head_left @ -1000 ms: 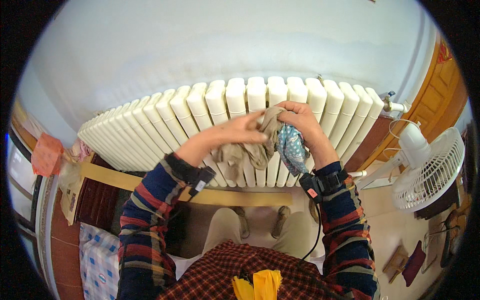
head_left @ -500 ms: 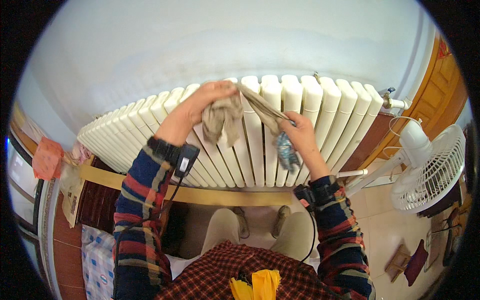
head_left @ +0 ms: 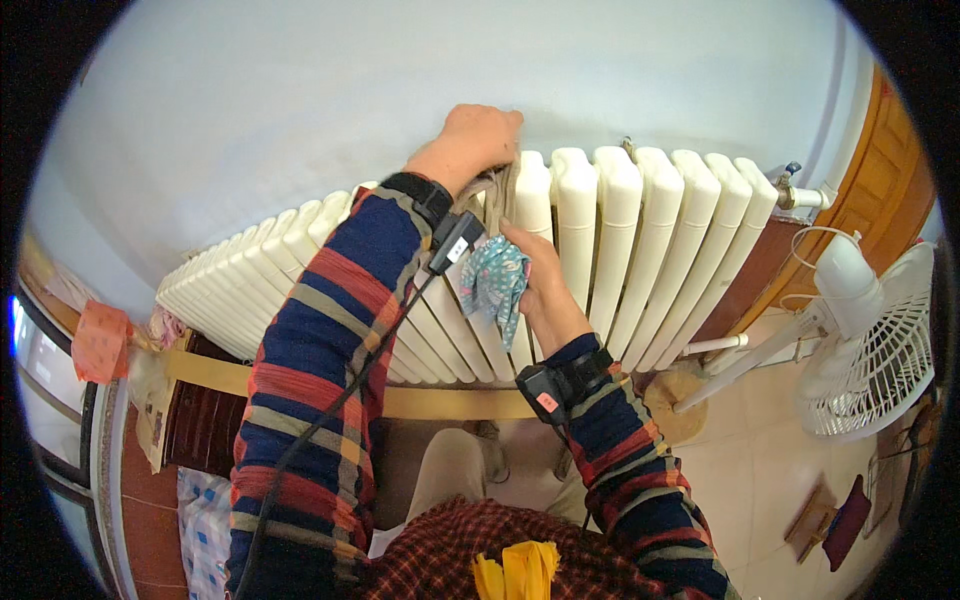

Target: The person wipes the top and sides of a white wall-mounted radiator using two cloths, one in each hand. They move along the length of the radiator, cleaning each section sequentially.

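My left hand [head_left: 482, 137] is closed at the top of the white radiator [head_left: 575, 205], close against the wall, gripping a greyish-beige cloth [head_left: 507, 190]. From there the cloth runs down between the radiator's columns toward my other hand. Lower, in front of the columns, my right hand [head_left: 545, 283] is closed on a crumpled blue patterned cloth [head_left: 494, 280]. Whether the beige and blue parts are one piece I cannot tell. The left fingertips are mostly hidden by the hand itself.
A white fan [head_left: 868, 335] stands to the right, by a wooden door [head_left: 868, 215]. A valve and pipe [head_left: 805, 197] stick out at the radiator's right end. A yellowish board [head_left: 455, 404] runs across below. A small stool [head_left: 845, 525] is at the lower right.
My left hand has moved up and right to the radiator's top by the wall. My right hand has shifted left and slightly down, bringing the blue patterned cloth with it.
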`<state>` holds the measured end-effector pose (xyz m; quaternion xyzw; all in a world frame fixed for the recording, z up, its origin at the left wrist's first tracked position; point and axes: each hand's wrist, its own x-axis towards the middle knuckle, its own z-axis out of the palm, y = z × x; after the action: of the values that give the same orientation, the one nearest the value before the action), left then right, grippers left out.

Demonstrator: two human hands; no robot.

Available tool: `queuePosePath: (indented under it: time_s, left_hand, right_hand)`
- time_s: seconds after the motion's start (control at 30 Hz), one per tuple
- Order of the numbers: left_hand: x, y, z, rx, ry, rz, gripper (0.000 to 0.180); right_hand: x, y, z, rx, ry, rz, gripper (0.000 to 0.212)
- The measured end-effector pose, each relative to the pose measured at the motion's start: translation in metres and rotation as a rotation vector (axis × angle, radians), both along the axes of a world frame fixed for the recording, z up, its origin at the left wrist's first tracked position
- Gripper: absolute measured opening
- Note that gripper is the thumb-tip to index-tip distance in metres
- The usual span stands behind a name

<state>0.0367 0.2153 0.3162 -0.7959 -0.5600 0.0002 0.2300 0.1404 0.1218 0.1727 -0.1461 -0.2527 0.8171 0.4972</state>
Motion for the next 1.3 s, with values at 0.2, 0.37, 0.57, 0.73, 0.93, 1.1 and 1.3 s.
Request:
queuePosePath:
  time_s: [0.2, 0.37, 0.57, 0.73, 0.93, 1.1, 1.3]
  left_hand:
    - [-0.027, 0.000, 0.008, 0.095, -0.016, 0.024, 0.020]
    - [-0.012, 0.011, -0.014, 0.145, 0.071, -0.099, 0.018]
    - [-0.013, 0.020, -0.014, 0.151, 0.177, -0.104, 0.022]
    - [-0.011, 0.012, 0.001, -0.013, 0.139, -0.118, 0.021]
    - [-0.001, -0.016, -0.001, -0.093, 0.146, -0.059, 0.022]
    - [-0.010, -0.056, -0.032, 0.257, 0.018, -0.243, 0.012]
    - [-0.027, -0.094, -0.059, 0.345, -0.075, -0.544, 0.005]
  right_hand:
    - [-0.002, 0.006, -0.003, -0.272, 0.153, 0.149, 0.021]
    - [0.003, 0.000, -0.014, -0.106, 0.084, 0.028, 0.021]
    - [0.000, 0.006, -0.042, -0.045, -0.097, -0.152, 0.019]
    - [-0.005, 0.006, -0.073, 0.000, -0.122, -0.226, 0.020]
    - [-0.011, 0.004, -0.120, -0.021, -0.141, -0.251, 0.021]
    - [-0.017, 0.008, -0.150, -0.032, -0.236, -0.328, 0.019]
    - [0.000, 0.002, -0.174, -0.117, -0.255, -0.277, 0.020]
